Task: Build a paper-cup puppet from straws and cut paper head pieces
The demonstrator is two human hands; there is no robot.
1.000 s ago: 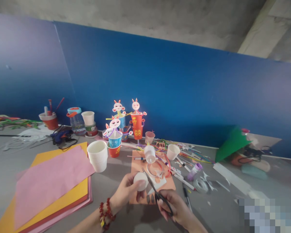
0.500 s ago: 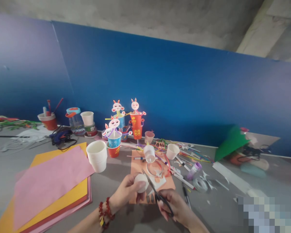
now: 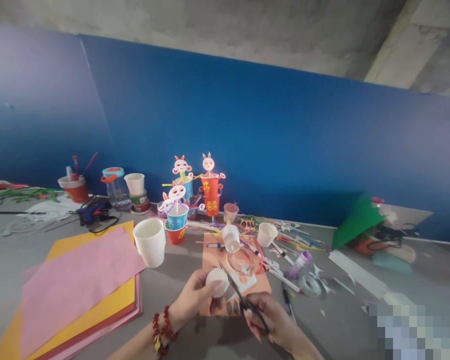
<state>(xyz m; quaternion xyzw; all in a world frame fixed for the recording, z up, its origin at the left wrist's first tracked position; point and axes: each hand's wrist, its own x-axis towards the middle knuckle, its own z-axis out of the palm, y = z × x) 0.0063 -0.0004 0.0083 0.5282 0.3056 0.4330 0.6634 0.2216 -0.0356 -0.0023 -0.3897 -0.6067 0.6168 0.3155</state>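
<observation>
1. Two hands work at the lower centre of the frame. The left hand pinches one round white disc, thumb laid across its face; the right hand is curled around the handles of one pair of scissors.
2. The blades point up and left, just beside the disc's right edge (whether they touch it, I cannot tell).
3. Two strands of red beads circle the left wrist.
4. Beneath and beyond the hands, one orange sheet lies at the lower centre, bearing white paper scraps and one tipped white cup.
5. Three rabbit-faced figures stand on cups at the middle of the frame: two with blue cups, one with red.
6. One more white cup leans right of centre; one larger white cup stands left of centre, perhaps several nested.
7. At the lower left, one pink sheet lies over a yellow sheet.
8. Right of the scissors lie one black pen, one roll of clear tape and one purple-capped tube.
</observation>
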